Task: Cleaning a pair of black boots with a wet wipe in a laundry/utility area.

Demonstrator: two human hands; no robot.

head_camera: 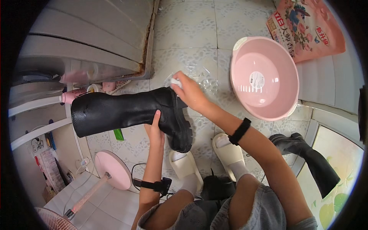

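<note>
A tall black leather boot [123, 107] lies on its side in the air across the view, its shaft towards the left and its chunky sole towards the right. My left hand [155, 129] grips it from below at the ankle, with the thumb on the leather. My right hand [189, 92] pinches a small white wad [176, 83], perhaps tissue or cloth, against the heel end of the boot. Which material the wad is, I cannot tell. A second black boot [309, 158] leans at the right by a panel with a leaf pattern.
A pink plastic basin [266, 112] stands on the tiled floor at the right, beside a pink detergent bag [310, 31]. Clear plastic film [205, 77] lies beyond my right hand. A pink fan base [113, 169] is at lower left, a grey cabinet [95, 31] at upper left.
</note>
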